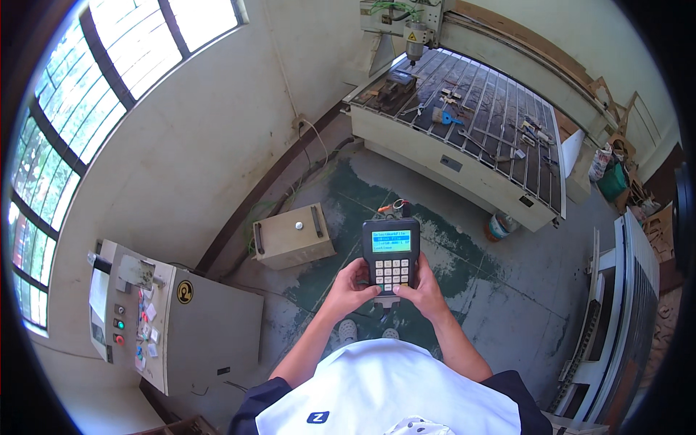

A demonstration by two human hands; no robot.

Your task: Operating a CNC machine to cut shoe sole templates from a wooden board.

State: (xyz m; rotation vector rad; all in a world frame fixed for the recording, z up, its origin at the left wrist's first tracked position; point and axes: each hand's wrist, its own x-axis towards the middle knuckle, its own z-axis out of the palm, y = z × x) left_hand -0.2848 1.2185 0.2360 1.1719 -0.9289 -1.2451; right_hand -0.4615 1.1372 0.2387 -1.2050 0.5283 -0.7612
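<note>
A black handheld CNC controller (391, 255) is held upright in front of me, between both hands. Its lit blue-green screen sits above a pad of pale keys. My left hand (348, 291) wraps round its lower left side, the thumb resting at the bottom-left keys. From the other side my right hand (426, 291) grips the lower right edge, with its thumb on the bottom row of keys. The fingers behind the controller are hidden. A ring with an orange tag (391, 206) shows just beyond its top edge.
A CNC router table (435, 138) with wrenches, a blue-handled brush (444, 116) and other tools stands ahead right, under its spindle (414, 47). A beige metal box (293, 238) sits on the floor. Left is a control cabinet (210, 326); right, metal frames (612, 319). A bucket (499, 226) stands near the table.
</note>
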